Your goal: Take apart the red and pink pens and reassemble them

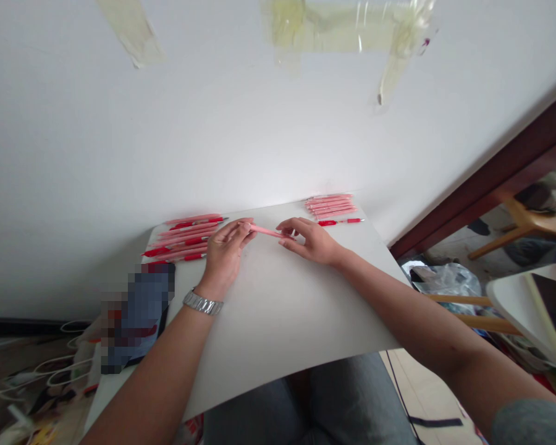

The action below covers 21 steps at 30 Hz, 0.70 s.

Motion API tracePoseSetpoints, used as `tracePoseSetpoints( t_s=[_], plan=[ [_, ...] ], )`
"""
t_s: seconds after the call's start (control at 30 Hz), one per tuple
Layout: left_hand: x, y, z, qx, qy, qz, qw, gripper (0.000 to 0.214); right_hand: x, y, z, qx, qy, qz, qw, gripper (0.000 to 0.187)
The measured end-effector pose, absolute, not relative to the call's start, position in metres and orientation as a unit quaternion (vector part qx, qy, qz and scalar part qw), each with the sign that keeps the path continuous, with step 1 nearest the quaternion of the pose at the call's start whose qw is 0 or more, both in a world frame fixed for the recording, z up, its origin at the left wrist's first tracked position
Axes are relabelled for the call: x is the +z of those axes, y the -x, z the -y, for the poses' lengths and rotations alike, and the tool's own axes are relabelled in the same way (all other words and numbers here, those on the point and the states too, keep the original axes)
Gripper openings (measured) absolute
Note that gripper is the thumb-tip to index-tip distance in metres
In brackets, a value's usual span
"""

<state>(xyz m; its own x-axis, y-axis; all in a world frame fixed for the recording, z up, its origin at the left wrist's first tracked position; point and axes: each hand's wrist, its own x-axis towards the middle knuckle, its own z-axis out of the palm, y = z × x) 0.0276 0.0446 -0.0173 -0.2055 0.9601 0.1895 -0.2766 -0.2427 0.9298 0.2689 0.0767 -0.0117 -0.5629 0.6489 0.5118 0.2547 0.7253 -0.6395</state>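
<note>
Both my hands hold one pink pen (265,231) level above the far part of a white board (278,321) on my lap. My left hand (225,253), with a metal watch on its wrist, pinches the pen's left end. My right hand (308,241) pinches its right end. A pile of pink and red pens (185,241) lies on the board just left of my left hand. A second, neater group of pink pens (331,205) lies at the far right corner, with one red pen (340,221) in front of it.
A white wall with strips of old tape stands straight behind the board. A blurred dark object (134,315) sits at the board's left edge. White cables lie on the floor at left. A wooden chair (519,225) and a white table (532,309) are at right.
</note>
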Motion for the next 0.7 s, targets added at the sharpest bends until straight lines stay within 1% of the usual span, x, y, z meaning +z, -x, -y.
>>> tracePoseSetpoints(
  t_s=[0.33,0.53,0.7],
  plan=[
    [-0.012,-0.037,-0.038,0.608,-0.460,-0.399,0.509,0.027,-0.009,-0.265,-0.073,0.266,0.269,0.853,0.360,0.030],
    [-0.010,-0.039,-0.037,0.612,-0.453,-0.403,0.509,0.028,-0.012,-0.264,-0.076,0.255,0.254,0.861,0.359,0.040],
    [-0.014,-0.037,-0.040,0.606,-0.456,-0.399,0.515,0.027,-0.013,-0.264,-0.076,0.269,0.261,0.856,0.357,0.039]
  ],
)
